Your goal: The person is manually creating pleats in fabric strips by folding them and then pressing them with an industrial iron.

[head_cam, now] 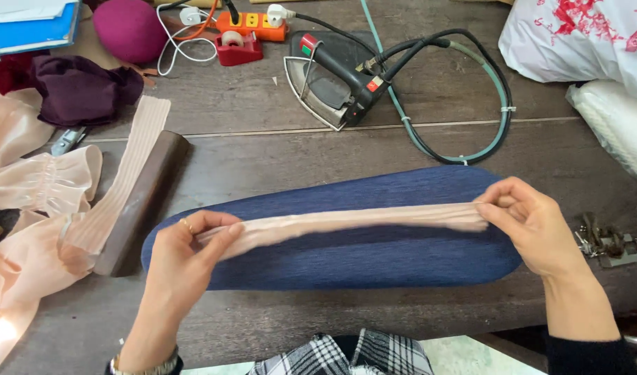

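Observation:
A narrow strip of pale pink pleated fabric (346, 221) is stretched taut between my two hands above a long blue padded pressing board (374, 257). My left hand (186, 253) pinches the strip's left end; there is a ring on one finger. My right hand (523, 219) pinches the right end near the board's right tip. An industrial iron (336, 82) rests on its sole farther back on the wooden table, with its hose and cord looped to the right.
A brown wooden block (145, 201) with a pink ribbed band (124, 173) lies left of the board. Pink fabric pieces (34, 187) and a purple cloth (75, 87) are heaped at the left. Also here: orange power strip (252, 24), tape dispenser (238, 47), white bags (582, 35), metal clip (607, 243).

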